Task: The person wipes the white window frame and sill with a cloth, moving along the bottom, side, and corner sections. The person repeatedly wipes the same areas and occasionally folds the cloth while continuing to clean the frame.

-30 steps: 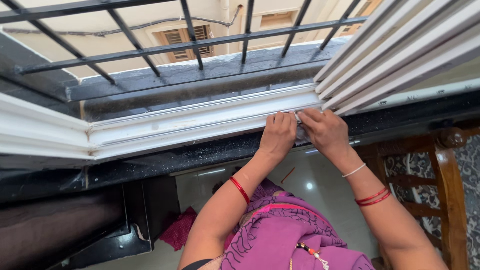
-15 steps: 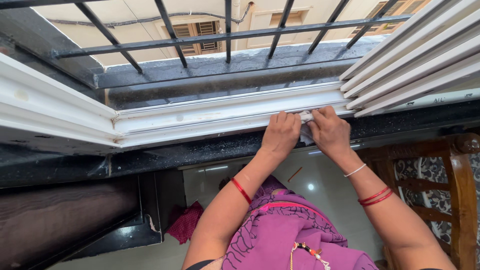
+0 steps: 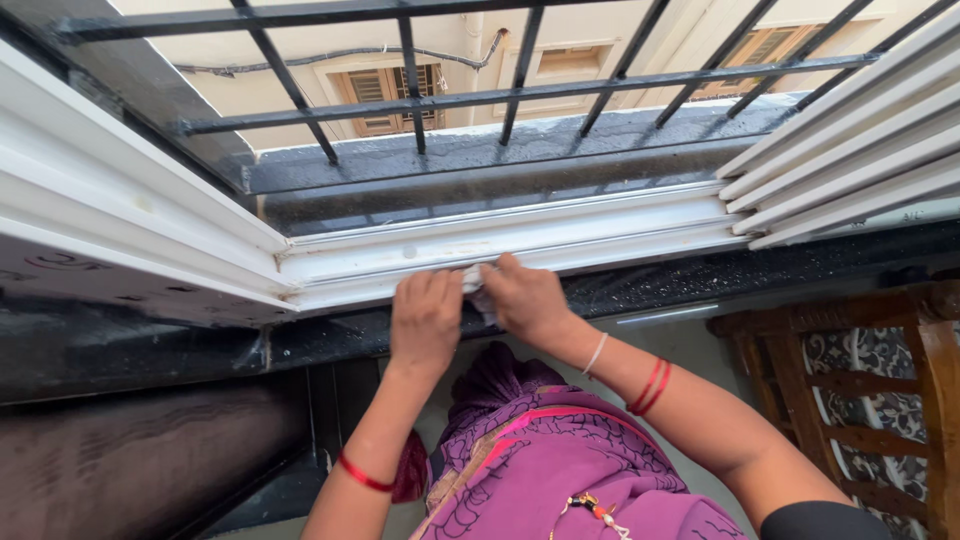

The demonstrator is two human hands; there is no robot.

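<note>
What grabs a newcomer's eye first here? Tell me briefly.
Both hands, left hand and right hand, press a small white cloth against the white window track at centre. Behind it, black window bars cross the top, and a carved wooden chair stands lower right.

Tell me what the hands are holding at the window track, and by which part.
A small white cloth, bunched between the left hand and right hand, pressed against the white window track. Most of it is hidden, so the exact grip point cannot be told.
</note>
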